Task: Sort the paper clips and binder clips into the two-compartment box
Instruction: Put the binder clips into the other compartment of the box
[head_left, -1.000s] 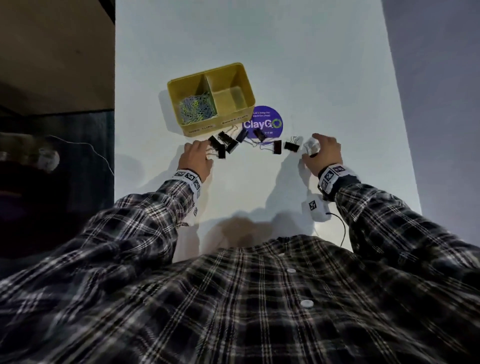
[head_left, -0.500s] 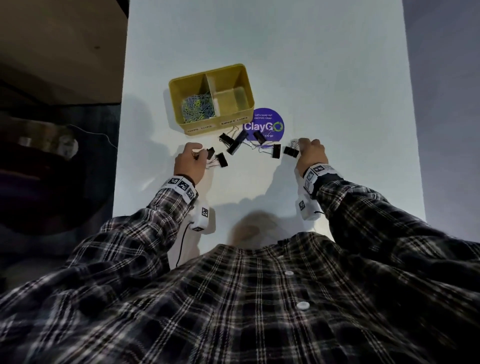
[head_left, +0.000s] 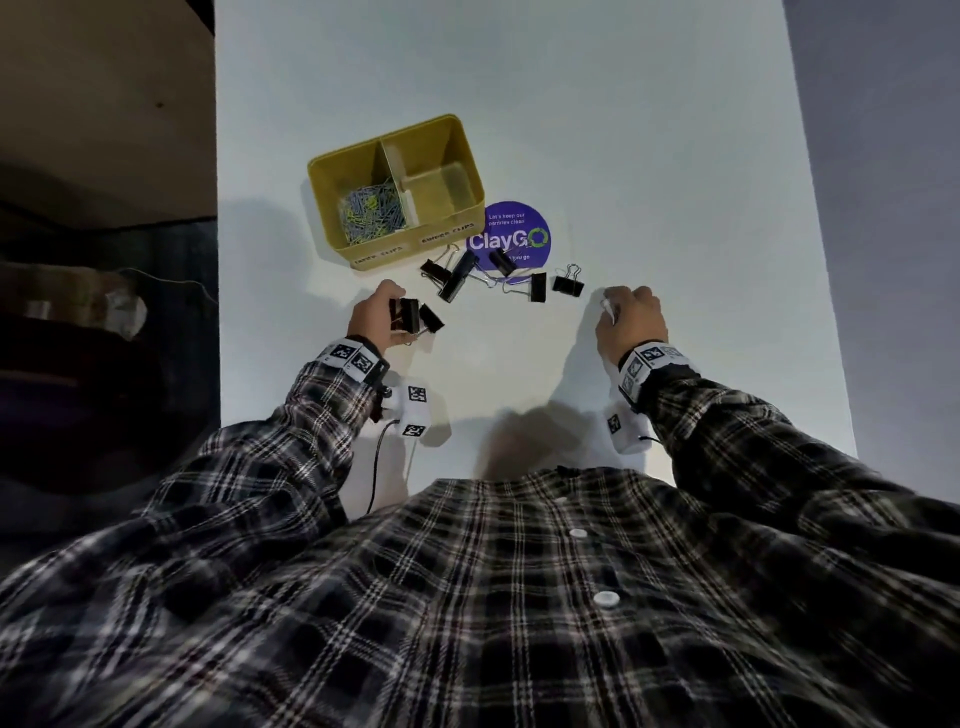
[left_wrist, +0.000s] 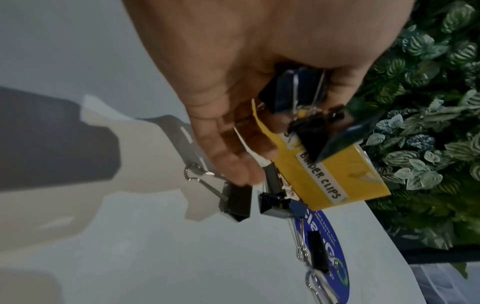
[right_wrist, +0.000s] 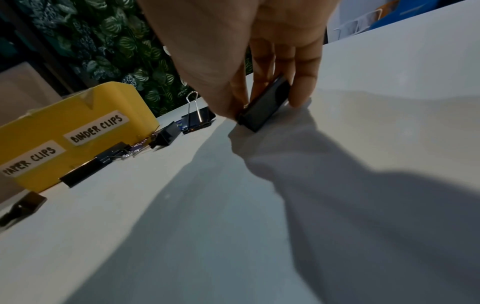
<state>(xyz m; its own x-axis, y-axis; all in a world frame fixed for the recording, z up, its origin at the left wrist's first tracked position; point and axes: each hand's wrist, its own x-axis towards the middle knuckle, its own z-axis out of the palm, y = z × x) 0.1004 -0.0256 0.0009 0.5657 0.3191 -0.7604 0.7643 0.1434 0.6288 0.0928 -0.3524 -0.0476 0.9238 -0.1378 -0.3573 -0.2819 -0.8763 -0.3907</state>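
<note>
The yellow two-compartment box (head_left: 470, 221) stands on the white table. Its left compartment holds coloured paper clips (head_left: 371, 213); the right one shows a bare floor. Several black binder clips (head_left: 457, 278) lie in a row in front of the box. My left hand (head_left: 397, 312) grips two black binder clips (left_wrist: 298, 88) near the row's left end. My right hand (head_left: 610, 306) is at the row's right end. There the thumb and fingers pinch one black binder clip (right_wrist: 265, 107) that rests on the table.
A round purple sticker (head_left: 511, 239) lies under some clips, right of the box. The box front carries labels PAPER CLIPS and BINDER CLIPS (right_wrist: 97, 128). The table's left edge (head_left: 217, 312) drops to a dark floor. A leafy wall (left_wrist: 428, 102) stands behind.
My left hand has closed on two binder clips and drawn them back from the box. My right hand has stayed at the right end of the row, fingers down on a clip.
</note>
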